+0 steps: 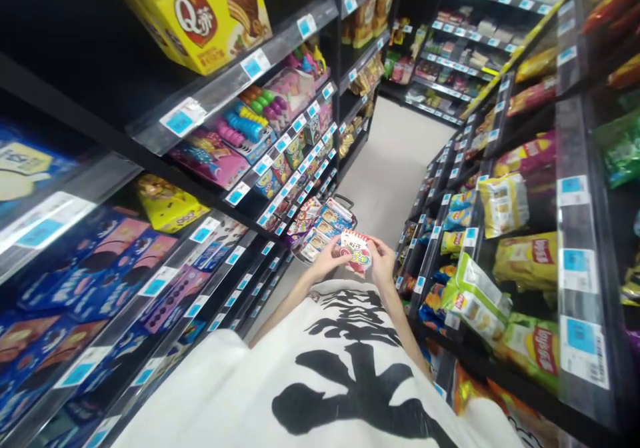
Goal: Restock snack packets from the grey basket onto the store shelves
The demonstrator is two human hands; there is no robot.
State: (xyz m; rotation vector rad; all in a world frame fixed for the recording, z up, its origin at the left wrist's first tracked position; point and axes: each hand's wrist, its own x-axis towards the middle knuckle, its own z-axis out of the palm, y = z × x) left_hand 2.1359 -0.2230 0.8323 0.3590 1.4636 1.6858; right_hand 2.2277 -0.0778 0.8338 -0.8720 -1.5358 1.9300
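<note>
Between my two hands is a small white and red candy packet (357, 253) with colourful printing on its front. My left hand (330, 259) grips its left edge, fingers closed on it. On the opposite edge, my right hand (382, 260) pinches the packet with thumb and fingers. Just beyond my hands stands a shopping basket (354, 220) with a dark handle, partly covered by my left hand. Blue snack boxes (327, 225) and a purple and white packet (306, 216) lie in the basket.
Shelves on the left hold a yellow cake box (205, 18), colourful sweets (250, 125) and blue biscuit packs (100, 268). Chip bags (530, 261) fill the right shelves close to my right arm. A pale floor aisle (387, 155) runs between them to a back shelf (460, 55).
</note>
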